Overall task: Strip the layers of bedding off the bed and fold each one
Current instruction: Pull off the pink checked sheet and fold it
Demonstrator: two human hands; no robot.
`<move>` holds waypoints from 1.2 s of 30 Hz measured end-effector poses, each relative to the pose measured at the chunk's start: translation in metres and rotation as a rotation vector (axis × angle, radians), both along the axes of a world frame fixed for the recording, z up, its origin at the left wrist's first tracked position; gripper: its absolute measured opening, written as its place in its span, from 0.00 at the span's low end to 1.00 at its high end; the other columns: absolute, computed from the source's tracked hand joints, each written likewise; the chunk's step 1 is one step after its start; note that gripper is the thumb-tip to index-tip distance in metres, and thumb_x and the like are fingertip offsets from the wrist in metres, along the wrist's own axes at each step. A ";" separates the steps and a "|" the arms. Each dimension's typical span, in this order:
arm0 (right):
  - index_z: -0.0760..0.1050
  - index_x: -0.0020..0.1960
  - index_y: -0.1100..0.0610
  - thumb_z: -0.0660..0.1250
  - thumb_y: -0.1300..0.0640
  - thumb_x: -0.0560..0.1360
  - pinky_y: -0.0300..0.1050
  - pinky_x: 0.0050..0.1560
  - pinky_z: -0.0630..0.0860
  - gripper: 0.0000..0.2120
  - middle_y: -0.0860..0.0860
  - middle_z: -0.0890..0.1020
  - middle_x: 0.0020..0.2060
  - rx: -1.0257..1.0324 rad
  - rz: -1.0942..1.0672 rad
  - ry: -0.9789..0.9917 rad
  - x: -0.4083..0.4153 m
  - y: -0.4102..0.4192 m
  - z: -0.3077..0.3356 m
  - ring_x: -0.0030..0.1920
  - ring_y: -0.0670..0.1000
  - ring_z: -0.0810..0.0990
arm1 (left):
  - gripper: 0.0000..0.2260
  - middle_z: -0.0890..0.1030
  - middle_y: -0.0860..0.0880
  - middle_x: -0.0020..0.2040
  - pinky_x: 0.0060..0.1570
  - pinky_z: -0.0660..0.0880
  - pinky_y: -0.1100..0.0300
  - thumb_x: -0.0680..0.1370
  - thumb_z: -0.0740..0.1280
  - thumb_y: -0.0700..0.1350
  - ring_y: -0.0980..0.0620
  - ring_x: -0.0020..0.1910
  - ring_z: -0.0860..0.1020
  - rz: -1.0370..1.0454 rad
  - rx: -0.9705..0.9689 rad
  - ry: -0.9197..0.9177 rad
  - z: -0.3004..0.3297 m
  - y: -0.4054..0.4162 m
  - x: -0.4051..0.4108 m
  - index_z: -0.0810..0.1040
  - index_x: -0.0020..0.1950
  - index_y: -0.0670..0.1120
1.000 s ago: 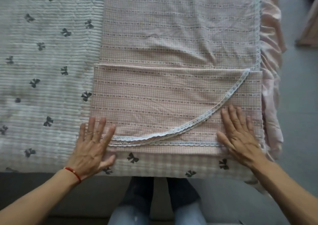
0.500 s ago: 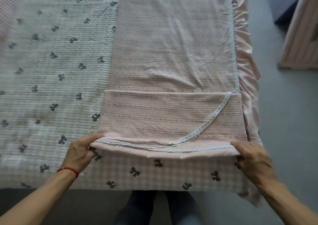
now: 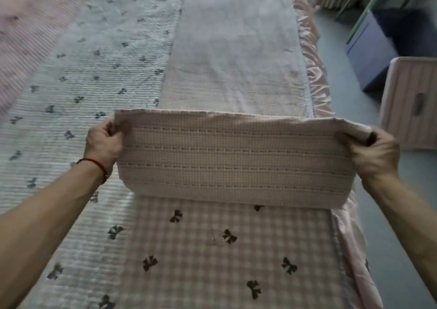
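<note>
From the head camera, a person stands at the foot of the bed and holds up a folded pink sheet with thin dotted stripes. The left hand grips the sheet's left top corner, fingers curled round the cloth. A red string bracelet sits on that wrist. The right hand grips the right top corner, and the cloth bunches up there so the fingertips are hidden. The folded part is lifted and stands up like a flap, with its bottom edge low over the bed. Behind the flap the rest of the pink sheet runs flat up the right side of the bed, but that far part is blurry and pale. Under the flap lies a checked cover with dark bows. To the left is a white ribbed quilt with small bows. A shiny pink frill hangs along the bed's right edge. On the grey floor to the right stand a dark blue box and a pink striped box, both cut off by the picture's edge. The top left corner is too blurry to make out.
</note>
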State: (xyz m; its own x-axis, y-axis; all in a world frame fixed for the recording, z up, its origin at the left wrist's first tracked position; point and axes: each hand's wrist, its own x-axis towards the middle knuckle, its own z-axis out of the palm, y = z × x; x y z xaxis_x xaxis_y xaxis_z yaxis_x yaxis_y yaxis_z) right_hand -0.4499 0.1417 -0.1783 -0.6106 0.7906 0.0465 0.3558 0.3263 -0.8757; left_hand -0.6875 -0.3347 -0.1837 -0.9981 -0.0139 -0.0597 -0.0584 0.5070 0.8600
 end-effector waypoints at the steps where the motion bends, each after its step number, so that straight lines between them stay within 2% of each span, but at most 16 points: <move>1: 0.85 0.54 0.52 0.82 0.41 0.67 0.54 0.55 0.83 0.21 0.47 0.86 0.48 -0.006 0.009 -0.002 -0.019 0.009 -0.008 0.49 0.49 0.85 | 0.09 0.79 0.62 0.31 0.36 0.77 0.64 0.81 0.69 0.47 0.66 0.33 0.75 -0.002 0.012 -0.029 -0.011 0.005 -0.022 0.77 0.43 0.46; 3: 0.86 0.55 0.48 0.82 0.43 0.67 0.57 0.59 0.82 0.19 0.47 0.88 0.50 -0.017 0.030 0.006 -0.050 0.032 -0.032 0.53 0.51 0.86 | 0.19 0.83 0.54 0.41 0.48 0.81 0.47 0.76 0.70 0.63 0.54 0.42 0.80 -0.001 0.009 -0.056 -0.040 0.014 -0.065 0.81 0.44 0.47; 4: 0.86 0.53 0.46 0.82 0.42 0.66 0.58 0.59 0.82 0.18 0.47 0.88 0.49 -0.027 0.040 0.005 -0.064 0.040 -0.042 0.52 0.50 0.86 | 0.25 0.83 0.50 0.43 0.48 0.81 0.43 0.72 0.69 0.69 0.51 0.43 0.80 0.011 -0.018 -0.058 -0.051 0.021 -0.082 0.81 0.46 0.47; 5: 0.86 0.50 0.45 0.82 0.39 0.64 0.57 0.58 0.83 0.18 0.47 0.88 0.48 -0.030 0.027 -0.006 -0.078 0.049 -0.053 0.50 0.49 0.86 | 0.26 0.82 0.49 0.43 0.47 0.80 0.45 0.73 0.67 0.70 0.50 0.43 0.79 0.019 -0.044 -0.062 -0.058 0.032 -0.097 0.81 0.47 0.46; 8: 0.85 0.52 0.51 0.80 0.35 0.63 0.53 0.56 0.82 0.25 0.49 0.87 0.48 -0.044 -0.024 -0.091 -0.109 0.070 -0.088 0.49 0.51 0.85 | 0.13 0.79 0.46 0.47 0.45 0.71 0.53 0.82 0.66 0.55 0.48 0.46 0.77 0.041 -0.117 -0.064 -0.083 0.058 -0.120 0.78 0.54 0.45; 10: 0.82 0.60 0.56 0.79 0.44 0.71 0.57 0.59 0.81 0.23 0.55 0.86 0.53 -0.065 -0.009 -0.213 -0.120 0.077 -0.115 0.54 0.58 0.85 | 0.15 0.78 0.44 0.53 0.48 0.70 0.55 0.82 0.66 0.52 0.44 0.53 0.78 0.048 -0.227 -0.164 -0.111 0.064 -0.124 0.75 0.63 0.43; 11: 0.81 0.63 0.58 0.77 0.48 0.74 0.56 0.58 0.81 0.22 0.57 0.86 0.55 -0.089 -0.014 -0.251 -0.118 0.076 -0.126 0.55 0.59 0.84 | 0.17 0.79 0.44 0.53 0.49 0.70 0.55 0.81 0.67 0.54 0.43 0.54 0.78 0.047 -0.279 -0.213 -0.124 0.061 -0.121 0.76 0.63 0.43; 13: 0.80 0.65 0.58 0.76 0.51 0.76 0.49 0.52 0.82 0.21 0.58 0.85 0.57 -0.117 -0.023 -0.271 -0.102 0.067 -0.141 0.56 0.59 0.84 | 0.17 0.80 0.44 0.50 0.42 0.69 0.53 0.80 0.68 0.55 0.41 0.51 0.79 0.032 -0.328 -0.230 -0.145 0.051 -0.110 0.77 0.58 0.42; 15: 0.79 0.65 0.54 0.75 0.48 0.76 0.51 0.52 0.83 0.21 0.58 0.85 0.56 -0.123 -0.015 -0.261 -0.080 0.051 -0.143 0.55 0.60 0.84 | 0.17 0.80 0.46 0.45 0.37 0.68 0.53 0.80 0.67 0.58 0.41 0.46 0.79 0.032 -0.336 -0.206 -0.151 0.039 -0.091 0.76 0.54 0.43; 17: 0.76 0.66 0.56 0.74 0.45 0.76 0.53 0.51 0.76 0.23 0.61 0.84 0.57 -0.071 -0.003 -0.359 -0.058 0.036 -0.135 0.55 0.63 0.83 | 0.17 0.78 0.47 0.41 0.36 0.67 0.52 0.80 0.65 0.60 0.42 0.42 0.77 0.003 -0.389 -0.167 -0.150 0.033 -0.077 0.74 0.49 0.45; 19: 0.74 0.67 0.60 0.71 0.48 0.79 0.50 0.49 0.69 0.23 0.63 0.83 0.58 0.003 0.021 -0.430 -0.048 0.030 -0.127 0.55 0.63 0.81 | 0.16 0.76 0.46 0.38 0.35 0.66 0.52 0.82 0.62 0.58 0.41 0.40 0.76 -0.034 -0.458 -0.140 -0.144 0.030 -0.069 0.72 0.45 0.45; 22: 0.76 0.63 0.58 0.68 0.50 0.81 0.51 0.49 0.69 0.15 0.58 0.82 0.52 0.076 0.058 -0.349 -0.054 0.027 -0.115 0.49 0.57 0.77 | 0.17 0.77 0.44 0.37 0.37 0.68 0.50 0.85 0.58 0.54 0.42 0.38 0.75 -0.039 -0.452 -0.058 -0.134 0.032 -0.060 0.73 0.44 0.44; 24: 0.75 0.61 0.57 0.67 0.51 0.82 0.52 0.48 0.71 0.12 0.56 0.80 0.50 0.134 0.022 -0.287 -0.062 0.031 -0.117 0.48 0.57 0.77 | 0.16 0.78 0.43 0.38 0.38 0.68 0.49 0.85 0.58 0.53 0.41 0.39 0.75 0.027 -0.438 -0.006 -0.137 0.034 -0.057 0.73 0.45 0.43; 29: 0.79 0.55 0.60 0.68 0.51 0.81 0.54 0.49 0.73 0.12 0.60 0.85 0.50 0.011 0.026 -0.425 -0.061 0.036 -0.148 0.50 0.62 0.82 | 0.17 0.78 0.42 0.41 0.39 0.69 0.50 0.84 0.57 0.57 0.40 0.41 0.76 0.046 -0.494 -0.148 -0.159 0.032 -0.056 0.73 0.45 0.46; 33: 0.77 0.61 0.62 0.67 0.48 0.81 0.54 0.52 0.72 0.18 0.61 0.84 0.54 -0.012 0.010 -0.479 -0.056 0.031 -0.138 0.56 0.64 0.81 | 0.21 0.75 0.45 0.35 0.37 0.66 0.51 0.82 0.59 0.59 0.41 0.39 0.75 -0.003 -0.436 -0.193 -0.144 0.022 -0.049 0.71 0.39 0.45; 36: 0.75 0.59 0.61 0.64 0.45 0.82 0.55 0.53 0.70 0.19 0.62 0.82 0.52 -0.003 -0.016 -0.491 -0.042 0.018 -0.128 0.56 0.65 0.80 | 0.26 0.78 0.44 0.35 0.35 0.68 0.52 0.80 0.59 0.65 0.42 0.37 0.76 0.018 -0.437 -0.215 -0.141 0.012 -0.024 0.74 0.38 0.44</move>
